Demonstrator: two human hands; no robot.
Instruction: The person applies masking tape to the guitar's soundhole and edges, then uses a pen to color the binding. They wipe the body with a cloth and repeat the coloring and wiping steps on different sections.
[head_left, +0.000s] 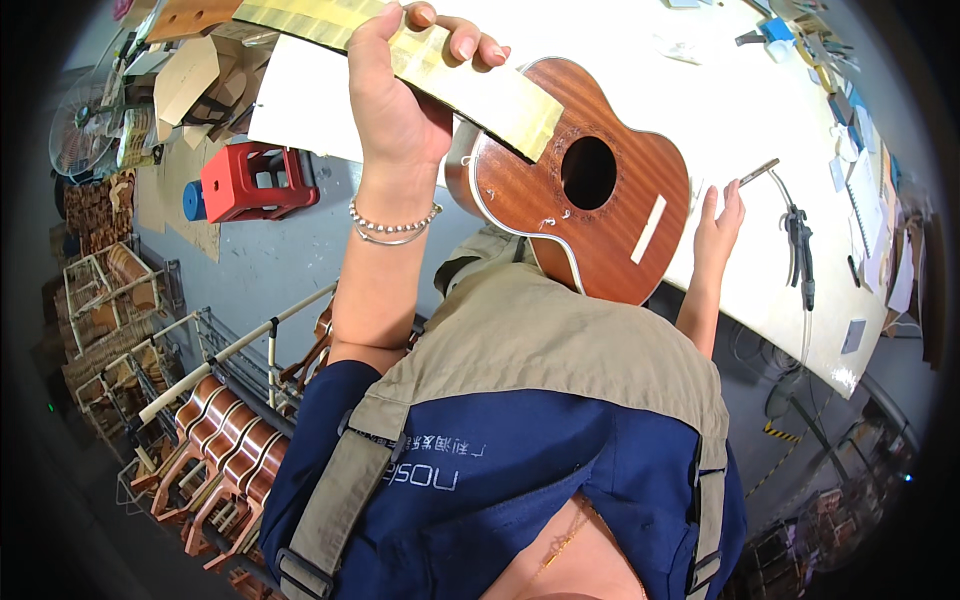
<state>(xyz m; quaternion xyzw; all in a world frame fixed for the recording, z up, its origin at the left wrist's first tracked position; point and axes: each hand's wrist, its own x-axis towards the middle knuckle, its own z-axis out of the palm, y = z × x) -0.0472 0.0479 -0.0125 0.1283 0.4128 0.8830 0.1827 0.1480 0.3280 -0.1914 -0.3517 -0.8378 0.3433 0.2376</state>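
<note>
My left hand (405, 97) grips the neck of a small, unstrung guitar or ukulele, its thumb on the near side and its fingers curled over the far side. Yellowish masking tape (517, 112) covers the fretboard. The brown wooden body (510, 176) leans between my lap and the table edge, soundhole facing up. A pale bare strip (649, 229) crosses the top below the soundhole, and small whitish curls cling near the edge binding. Beyond the body's right side, my right hand (720, 221) is over the table, fingertips at a narrow metal tool (760, 172); whether they grip it cannot be made out.
An air blow gun (799, 244) with its hose lies on the white table (810, 337). Papers and small items line the table's far right. A red stool (259, 184) stands on the floor at left. Behind it are racks (240, 435) of instrument bodies and a fan (84, 116).
</note>
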